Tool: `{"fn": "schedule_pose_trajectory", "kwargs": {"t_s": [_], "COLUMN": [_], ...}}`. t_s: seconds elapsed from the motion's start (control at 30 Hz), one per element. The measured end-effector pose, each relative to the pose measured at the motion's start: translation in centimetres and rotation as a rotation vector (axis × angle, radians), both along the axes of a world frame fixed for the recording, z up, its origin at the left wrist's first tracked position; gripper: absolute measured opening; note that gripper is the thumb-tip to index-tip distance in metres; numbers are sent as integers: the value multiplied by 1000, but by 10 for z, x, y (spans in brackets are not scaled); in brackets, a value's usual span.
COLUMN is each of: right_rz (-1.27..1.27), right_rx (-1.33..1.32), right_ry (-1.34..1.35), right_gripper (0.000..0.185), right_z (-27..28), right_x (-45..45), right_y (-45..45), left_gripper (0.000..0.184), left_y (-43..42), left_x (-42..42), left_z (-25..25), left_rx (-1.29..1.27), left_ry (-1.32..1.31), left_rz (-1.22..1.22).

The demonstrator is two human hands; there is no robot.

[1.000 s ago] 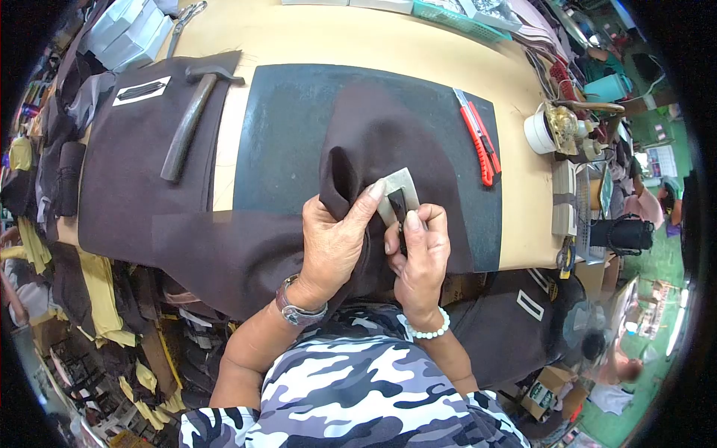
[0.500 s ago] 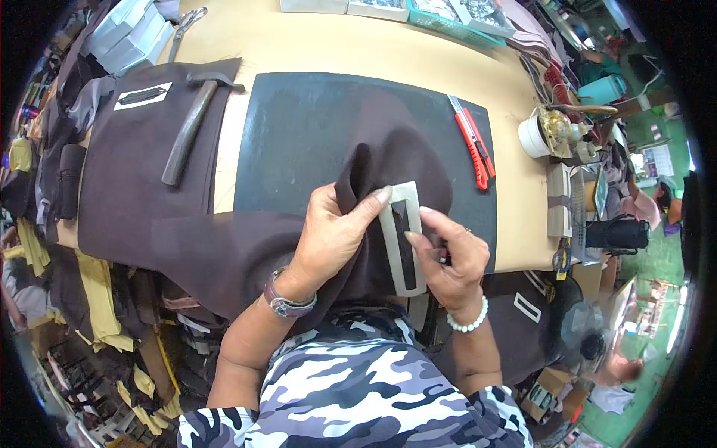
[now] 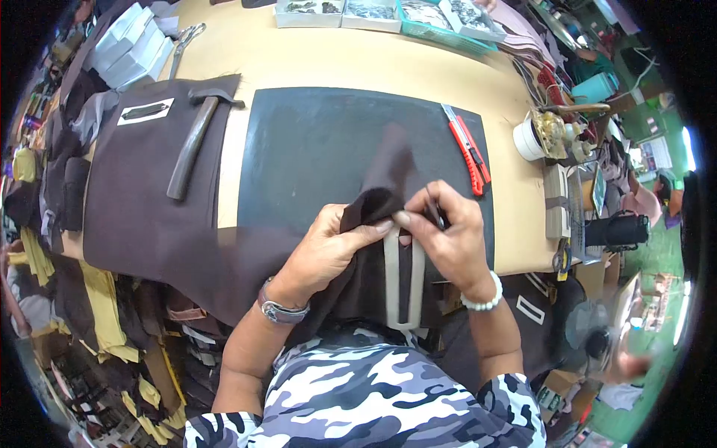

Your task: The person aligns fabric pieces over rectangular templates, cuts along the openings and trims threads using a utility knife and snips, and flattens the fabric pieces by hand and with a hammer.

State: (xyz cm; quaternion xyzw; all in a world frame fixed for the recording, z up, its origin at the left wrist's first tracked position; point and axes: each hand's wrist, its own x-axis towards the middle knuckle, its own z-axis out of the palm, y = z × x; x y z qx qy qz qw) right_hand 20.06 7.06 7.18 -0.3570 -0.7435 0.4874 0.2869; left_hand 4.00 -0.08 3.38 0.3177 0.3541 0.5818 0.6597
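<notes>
A dark brown cloth (image 3: 269, 257) is bunched up in front of my body. On it lies a whitish rectangular frame piece (image 3: 392, 287) with a long dark slot down its middle. My left hand (image 3: 328, 243) is closed on a fold of the cloth, its thumb at the frame's upper end. My right hand (image 3: 459, 239) pinches the same upper end, thumb tip close to the left thumb. Something small and dark sits among the right fingers; I cannot make out what. A fingertip shows through the slot. The cloth's folded top stands up over a black cutting mat (image 3: 314, 149).
A red utility knife (image 3: 469, 153) lies on the mat's right side. To the left, a hammer (image 3: 194, 145) rests on brown cloth panels (image 3: 134, 201), with scissors (image 3: 183, 48) beyond. Trays of small parts (image 3: 371, 15) line the back; a white tub (image 3: 529, 140) stands right.
My right hand has moved up from the frame's side to its upper end. The frame now sits lower, nearer my body, and a fingertip shows in its slot.
</notes>
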Motion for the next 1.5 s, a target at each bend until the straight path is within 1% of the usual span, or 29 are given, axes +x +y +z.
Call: {"fn": "schedule_pose_trajectory", "kwargs": {"t_s": [0.17, 0.2, 0.3, 0.33, 0.4, 0.43, 0.47, 0.5, 0.53, 0.57, 0.6, 0.67, 0.7, 0.73, 0.8, 0.87, 0.93, 1.0, 1.07, 1.13, 1.17, 1.2, 1.23, 1.27, 1.3, 1.33, 1.37, 1.43, 1.5], "right_rz": [-161, -216, -127, -26, 125, 108, 115, 120, 127, 153, 173, 218, 238, 207, 140, 17, -118, -217, -349, -372, -381, -390, -373, -356, -340, -313, -286, -251, -221], "right_rx": [-291, -343, -421, -423, -606, -599, -452, -304, -154, 84, 184, 394, 419, 410, 384, 329, 249, 135, -58, -113, -117, -122, -178, -232, -285, -343, -398, -487, -506], "right_ry": [238, 280, 139, 116, 124, 146, -15, -176, -335, -194, -201, -213, -230, -176, -72, -10, -7, 33, 68, 161, 146, 129, 184, 240, 295, 359, 424, 513, 552], "right_gripper": [8, 10, 29, 34, 40, 31, 27, 23, 19, 16, 17, 19, 21, 22, 24, 21, 19, 21, 23, 24, 24, 24, 24, 24, 24, 24, 24, 25, 26], "right_z": [-18, -20, -33, -36, -35, -43, -41, -35, -32, -35, -33, -21, -13, -12, -12, -20, -29, -44, -58, -68, -70, -70, -68, -63, -57, -52, -45, -31, -35], "right_x": [-11, -12, 18, 27, 38, 41, 41, 42, 42, 36, 29, 15, 10, 8, 7, 13, 22, 30, 35, 35, 34, 33, 30, 26, 22, 18, 13, -1, -11], "right_y": [6, 6, 11, 7, -11, -17, -18, -19, -21, -23, -25, -27, -27, -27, -27, -23, -19, -16, -15, -16, -17, -19, -20, -21, -23, -27, -31, -38, -42], "left_gripper": [24, 24, 24, 28, 35, 42, 49, 63, 70, 76, 83, 67, 47, 31, 20, 17, 20, 25, 21, 26, 29, 32, 35, 35, 28, 31, 18, 18, 19], "left_y": [-1, 0, 5, 6, 13, 14, 14, 17, 18, 19, 21, 28, 33, 41, 53, 65, 70, 72, 63, 43, 35, 41, 31, 29, 33, 30, 29, 31, 27], "left_x": [1, 0, -13, -22, -32, -45, -59, -65, -64, -60, -55, -47, -44, -40, -43, -85, -160, -222, -255, -237, -228, -221, -184, -152, -145, -103, -66, -25, -1], "left_z": [-10, -9, -6, 1, 3, 6, 11, 15, 30, 53, 67, 75, 77, 80, 99, 105, 100, 120, 125, 118, 94, 85, 68, 48, -9, 6, 2, -17, -25], "left_rx": [-214, -193, -208, -113, 14, 74, 135, 243, 372, 504, 636, 907, 937, 774, 461, 427, 415, -194, -487, -286, -85, -449, -461, -434, -343, -278, -162, -109, -101], "left_ry": [-95, -85, -13, 4, 186, 516, 845, 1327, 1507, 1677, 1837, 1750, 1745, 1720, 1761, 1674, 2121, 2654, 2623, 2273, 2060, 1607, 993, 870, 904, 568, 220, -40, -162], "left_rz": [113, 160, 320, 345, 618, 606, 580, 716, 572, 420, 259, -251, -515, -866, -1030, -861, -400, -140, 177, 116, 278, -10, 117, 206, 404, 277, 319, 369, 396]}}
